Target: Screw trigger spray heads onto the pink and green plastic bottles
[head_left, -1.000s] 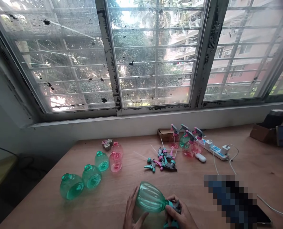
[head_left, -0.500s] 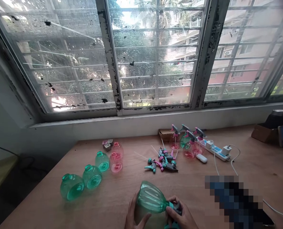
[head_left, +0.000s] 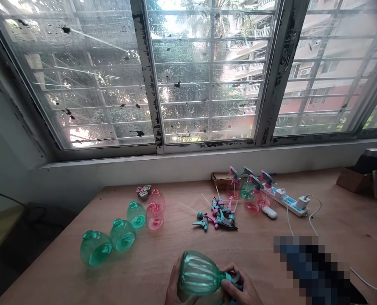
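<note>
Bottles sit in stages across the worktop (head_left: 175,239); about four finished bottles (head_left: 248,190) stand upright by the power strip (head_left: 286,200) with heads on, while three green open bottles (head_left: 122,235) and two pink open bottles (head_left: 154,215) lie on their sides at the left with bare necks; a heap of loose heads (head_left: 218,214), tubes attached, lies between the two groups. The green bottle (head_left: 199,275) in hand is held on its side just above the near edge, neck pointing right; the left hand (head_left: 172,286) has its fingers wrapped round the body, and the right hand (head_left: 241,292) has its fingers clamped on the spray head (head_left: 235,278) seated at the neck; whether the head is screwed fully home I cannot tell. By my judgement some four are done, one is in hand and five wait. Every bottle looks empty, clear through its tinted wall; the cardboard box (head_left: 219,178) behind the finished ones hides its inside.
</note>
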Demonstrator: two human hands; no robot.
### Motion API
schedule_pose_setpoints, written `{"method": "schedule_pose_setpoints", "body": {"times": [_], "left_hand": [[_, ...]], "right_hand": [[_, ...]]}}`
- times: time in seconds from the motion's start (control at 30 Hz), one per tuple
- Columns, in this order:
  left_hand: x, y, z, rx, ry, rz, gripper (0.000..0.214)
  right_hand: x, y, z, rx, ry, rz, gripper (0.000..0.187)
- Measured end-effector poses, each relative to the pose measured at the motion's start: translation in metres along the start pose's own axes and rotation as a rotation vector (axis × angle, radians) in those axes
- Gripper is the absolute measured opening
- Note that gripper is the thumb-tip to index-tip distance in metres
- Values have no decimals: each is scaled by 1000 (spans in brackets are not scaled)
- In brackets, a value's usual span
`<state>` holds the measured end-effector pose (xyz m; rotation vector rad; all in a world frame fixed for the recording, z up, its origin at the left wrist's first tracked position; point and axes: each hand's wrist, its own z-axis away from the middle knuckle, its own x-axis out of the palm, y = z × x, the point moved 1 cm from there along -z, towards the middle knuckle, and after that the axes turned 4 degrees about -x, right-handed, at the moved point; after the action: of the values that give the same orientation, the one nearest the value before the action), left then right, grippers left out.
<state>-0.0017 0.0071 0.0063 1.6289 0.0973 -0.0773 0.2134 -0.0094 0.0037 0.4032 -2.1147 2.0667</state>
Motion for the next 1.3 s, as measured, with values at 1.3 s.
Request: {"method": "schedule_pose_setpoints", "body": {"times": [1.3], "left_hand": [[-8, 13, -3, 37, -1, 32, 51]], "right_hand": [[-5, 6, -1, -44, 34, -9, 43]]}}
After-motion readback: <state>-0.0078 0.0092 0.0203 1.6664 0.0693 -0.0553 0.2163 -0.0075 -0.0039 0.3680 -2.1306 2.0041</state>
